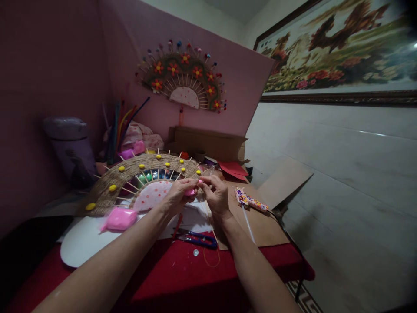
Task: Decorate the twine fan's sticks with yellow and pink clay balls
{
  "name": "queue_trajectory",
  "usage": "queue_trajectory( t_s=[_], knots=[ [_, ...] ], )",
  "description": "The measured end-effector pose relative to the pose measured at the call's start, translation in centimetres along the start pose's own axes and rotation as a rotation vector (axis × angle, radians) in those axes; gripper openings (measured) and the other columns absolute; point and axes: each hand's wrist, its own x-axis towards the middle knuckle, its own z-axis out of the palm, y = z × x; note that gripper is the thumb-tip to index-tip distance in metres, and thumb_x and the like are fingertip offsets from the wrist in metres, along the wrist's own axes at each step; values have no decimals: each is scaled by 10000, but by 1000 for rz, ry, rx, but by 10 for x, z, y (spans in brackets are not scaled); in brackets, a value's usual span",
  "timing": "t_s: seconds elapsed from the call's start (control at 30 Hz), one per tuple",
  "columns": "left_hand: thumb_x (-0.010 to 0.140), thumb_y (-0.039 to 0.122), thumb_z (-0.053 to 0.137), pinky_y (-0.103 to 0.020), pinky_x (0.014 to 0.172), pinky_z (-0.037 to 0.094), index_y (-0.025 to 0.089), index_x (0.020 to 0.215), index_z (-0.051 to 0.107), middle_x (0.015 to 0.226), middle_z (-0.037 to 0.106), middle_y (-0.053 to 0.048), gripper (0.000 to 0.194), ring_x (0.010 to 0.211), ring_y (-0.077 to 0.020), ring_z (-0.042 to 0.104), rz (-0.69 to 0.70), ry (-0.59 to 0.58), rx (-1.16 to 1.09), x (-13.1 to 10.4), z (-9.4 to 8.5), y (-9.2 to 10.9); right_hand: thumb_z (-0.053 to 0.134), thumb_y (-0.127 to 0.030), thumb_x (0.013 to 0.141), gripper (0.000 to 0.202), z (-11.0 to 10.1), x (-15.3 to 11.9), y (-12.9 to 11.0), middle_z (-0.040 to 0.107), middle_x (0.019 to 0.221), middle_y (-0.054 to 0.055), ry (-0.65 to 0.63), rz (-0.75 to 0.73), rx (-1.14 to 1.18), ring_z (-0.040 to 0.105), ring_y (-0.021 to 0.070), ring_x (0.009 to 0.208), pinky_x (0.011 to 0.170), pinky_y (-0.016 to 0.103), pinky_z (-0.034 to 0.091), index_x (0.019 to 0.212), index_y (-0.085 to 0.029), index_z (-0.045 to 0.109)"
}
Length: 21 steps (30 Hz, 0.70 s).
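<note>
My left hand is closed on a lump of pink clay over the table. Close beside it, my right hand pinches at a small pink bit near the fingertips of my left hand. Behind both hands lies a fan-shaped piece wound with brown twine, with thin sticks, several yellow dots and a pink spotted half-round centre. A bag of pink clay sits left of my left forearm, by the fan's lower edge.
Blue snips and a red stick lie in front. To the right, a flowered glue gun rests on cardboard. A purple container stands left. A finished fan hangs behind; red sheets lie below it.
</note>
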Motion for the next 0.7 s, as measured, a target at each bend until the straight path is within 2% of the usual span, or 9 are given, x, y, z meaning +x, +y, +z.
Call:
queue_trajectory(
  t_s=[0.1,0.53,0.7],
  knots=[
    [608,354,785,-169,415,269,100,669,624,551,523,-2,307,464,-52,430,-16,-9,-2,0,0,0,623,-275,824,93,0,0,1,651,791,23,-6,-14,27,585,150,749,675,276,445,820,-218,696],
    [555,330,809,-174,408,251,104,654,626,524,520,4,308,442,-49,418,-10,-19,3,0,0,1,648,-254,793,105,0,0,3,644,815,18,-18,24,40,582,149,749,638,263,437,885,-221,689],
    [594,342,787,-176,412,251,107,672,635,534,521,4,291,449,-49,421,-15,-29,4,1,-2,1,644,-259,797,84,0,0,1,648,807,18,-7,19,52,583,148,756,657,266,439,853,-217,690]
  ],
)
